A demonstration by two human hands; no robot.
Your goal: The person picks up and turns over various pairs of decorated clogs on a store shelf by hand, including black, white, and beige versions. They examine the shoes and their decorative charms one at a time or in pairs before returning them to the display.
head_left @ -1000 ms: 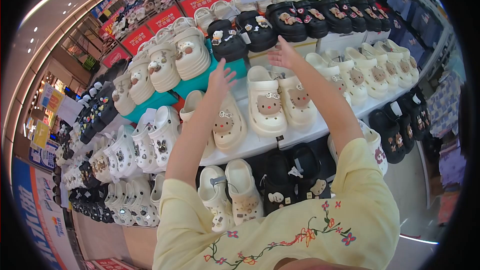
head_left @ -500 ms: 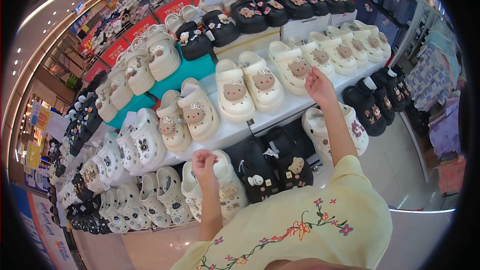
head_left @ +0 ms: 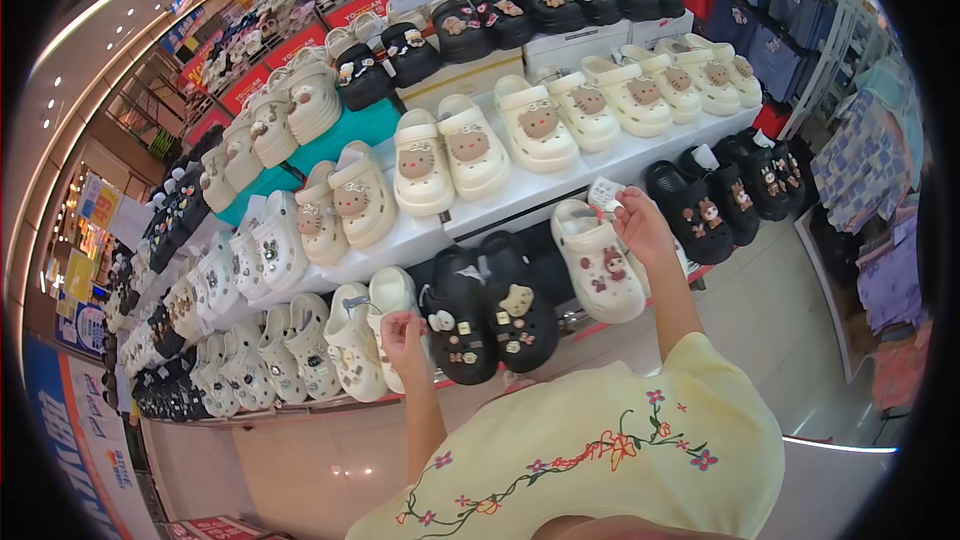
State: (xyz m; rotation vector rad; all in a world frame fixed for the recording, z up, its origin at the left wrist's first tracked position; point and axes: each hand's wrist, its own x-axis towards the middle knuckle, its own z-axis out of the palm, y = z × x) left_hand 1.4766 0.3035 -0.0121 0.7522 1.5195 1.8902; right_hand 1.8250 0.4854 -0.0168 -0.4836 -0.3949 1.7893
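Observation:
My right hand (head_left: 645, 226) is at the heel end of a white clog (head_left: 602, 275) with brown and pink character charms, on the lower display row. Its fingers are pinched at the edge of a white tag (head_left: 605, 196) that stands up from the clog. My left hand (head_left: 405, 342) is curled closed with no object visible in it. It hovers in front of another white clog (head_left: 392, 292) and beside a black clog (head_left: 458, 325) with small charms. A second black clog (head_left: 518, 315) with a cream bear-like charm sits between my hands.
A white shelf (head_left: 470, 223) above carries a row of cream clogs (head_left: 470, 145) with cat-face charms. More black clogs (head_left: 700, 215) stand to the right. Clothes (head_left: 855, 155) hang at the far right. Red signs (head_left: 245, 88) and more shoe racks fill the back left.
My right hand has come down from the upper row of cream clogs to the lower white clog, where a tag now shows. The view has shifted; my left hand stays curled.

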